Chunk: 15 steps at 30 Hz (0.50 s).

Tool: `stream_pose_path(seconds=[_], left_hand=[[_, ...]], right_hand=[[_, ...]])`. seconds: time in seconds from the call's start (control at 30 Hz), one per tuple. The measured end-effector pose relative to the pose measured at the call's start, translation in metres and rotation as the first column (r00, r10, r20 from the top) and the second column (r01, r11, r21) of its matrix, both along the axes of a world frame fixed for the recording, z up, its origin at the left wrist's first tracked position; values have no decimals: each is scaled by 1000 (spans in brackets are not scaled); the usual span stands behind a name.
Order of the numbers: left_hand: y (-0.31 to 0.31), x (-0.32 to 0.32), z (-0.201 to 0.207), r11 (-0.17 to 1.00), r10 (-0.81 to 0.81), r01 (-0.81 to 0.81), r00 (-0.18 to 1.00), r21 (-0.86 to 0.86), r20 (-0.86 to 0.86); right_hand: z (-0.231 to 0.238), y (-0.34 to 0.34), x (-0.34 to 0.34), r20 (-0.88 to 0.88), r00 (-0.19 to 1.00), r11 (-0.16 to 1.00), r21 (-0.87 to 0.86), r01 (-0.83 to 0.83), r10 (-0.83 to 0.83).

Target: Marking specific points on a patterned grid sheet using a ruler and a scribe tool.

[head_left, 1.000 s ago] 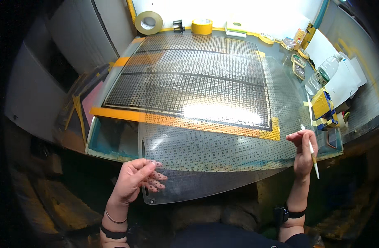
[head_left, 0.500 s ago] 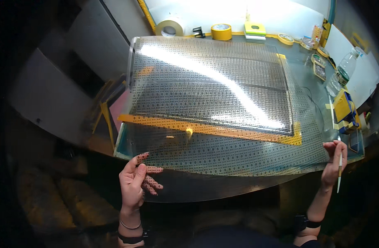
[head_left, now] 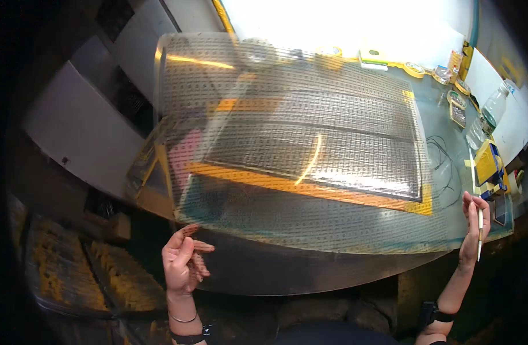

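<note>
Showing through the clear patterned sheet (head_left: 275, 149), fingers of the left hand (head_left: 182, 261) are half spread — their grip I cannot tell — while the right hand (head_left: 474, 221) closes around a white stick (head_left: 480, 236).

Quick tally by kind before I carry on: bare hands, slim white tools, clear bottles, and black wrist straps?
Bare hands: 2 (left hand, right hand)
Slim white tool: 1
Clear bottle: 1
Black wrist straps: 2
Total: 6

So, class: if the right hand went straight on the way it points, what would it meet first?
Probably the yellow-and-blue boxy holder just beyond the right hand, though one view leaves depth and height unclear.
</note>
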<state>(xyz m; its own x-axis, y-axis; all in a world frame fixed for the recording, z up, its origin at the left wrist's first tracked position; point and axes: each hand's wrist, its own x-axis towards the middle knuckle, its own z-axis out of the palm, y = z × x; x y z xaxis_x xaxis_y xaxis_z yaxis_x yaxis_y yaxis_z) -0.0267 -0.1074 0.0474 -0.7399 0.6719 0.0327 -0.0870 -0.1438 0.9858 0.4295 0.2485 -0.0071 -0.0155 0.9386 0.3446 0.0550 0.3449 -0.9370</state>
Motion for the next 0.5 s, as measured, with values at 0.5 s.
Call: stream_pose_path(seconds=[0.5], left_hand=[[-46, -51, -45, 979, 166, -178, 979, 96, 118]], right_hand=[[22, -12, -52, -175, 944, 926, -210, -315, 281]])
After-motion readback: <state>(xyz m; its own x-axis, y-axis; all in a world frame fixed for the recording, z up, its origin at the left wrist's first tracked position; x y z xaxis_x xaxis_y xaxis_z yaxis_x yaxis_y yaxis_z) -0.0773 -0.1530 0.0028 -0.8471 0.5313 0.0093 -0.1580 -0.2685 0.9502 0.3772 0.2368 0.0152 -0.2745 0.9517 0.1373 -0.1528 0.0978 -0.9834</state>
